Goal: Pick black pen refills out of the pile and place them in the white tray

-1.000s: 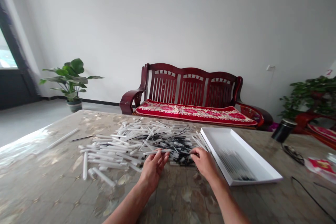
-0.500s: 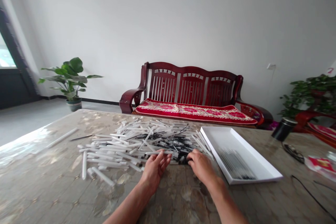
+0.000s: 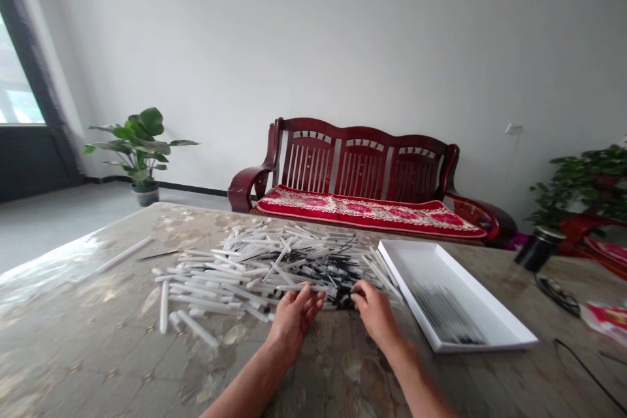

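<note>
A heap of white pen barrels (image 3: pixel 215 277) lies across the middle of the table, mixed with thin black refills and small black parts (image 3: pixel 345 297) at its right front. My left hand (image 3: pixel 291 323) is closed on a white pen barrel (image 3: pixel 318 288), held level at the heap's front edge with its tip pointing right. Just to the right, my right hand (image 3: pixel 376 315) pinches with thumb and forefinger beside the black parts. Whatever sits between those fingertips is too small and hidden to name. A gap separates the two hands.
Right of the heap stands a shallow white box (image 3: pixel 494 294) with a row of slim pens (image 3: pixel 448 313) inside. A black cylinder (image 3: pixel 539 248), a cable (image 3: pixel 558 297) and a red packet (image 3: pixel 607 320) lie further right. One loose barrel (image 3: pixel 125 255) rests at left.
The whole scene has shifted slightly right in view as the head turned. My right hand's fingers have come together more into a pinch. My left hand keeps the barrel at the same place.
</note>
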Tool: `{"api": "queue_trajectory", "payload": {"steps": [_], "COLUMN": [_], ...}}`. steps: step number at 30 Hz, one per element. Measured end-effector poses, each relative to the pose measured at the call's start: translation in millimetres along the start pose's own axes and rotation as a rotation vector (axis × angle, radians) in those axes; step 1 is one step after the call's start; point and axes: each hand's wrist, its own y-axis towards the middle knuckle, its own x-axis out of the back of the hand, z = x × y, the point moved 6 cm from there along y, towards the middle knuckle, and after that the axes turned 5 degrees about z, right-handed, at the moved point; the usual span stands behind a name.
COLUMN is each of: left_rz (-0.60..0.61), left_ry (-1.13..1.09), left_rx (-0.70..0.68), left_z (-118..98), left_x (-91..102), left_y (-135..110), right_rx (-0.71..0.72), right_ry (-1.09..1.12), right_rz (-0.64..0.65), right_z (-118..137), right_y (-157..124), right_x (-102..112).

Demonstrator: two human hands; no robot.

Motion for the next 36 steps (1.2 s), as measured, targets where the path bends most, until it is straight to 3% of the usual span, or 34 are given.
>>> {"api": "queue_trajectory", "payload": {"steps": [5,11,25,36], "left_rz": [0.001,0.023,0.026,0.020], "left_ry": [-0.002,-0.010,-0.015,-0.010], "left_rx": [0.000,0.003,-0.007,0.000], "left_z": [1,0,0,0], "left_x": [-1.1,-0.7,0.7,1.1], "left_y": [0,0,0,1], "right_rx": [-0.162,-0.211,-0.158,-0.163], "right_ry": [0.531,0.807,0.703,0.741], "right_rz": [-0.050,0.020,-0.073,-0.159], "right_z": [8,34,27,27], "right_y": [-3,-15,-12,-14], "right_x": [-13,-36,-39,-41]}}
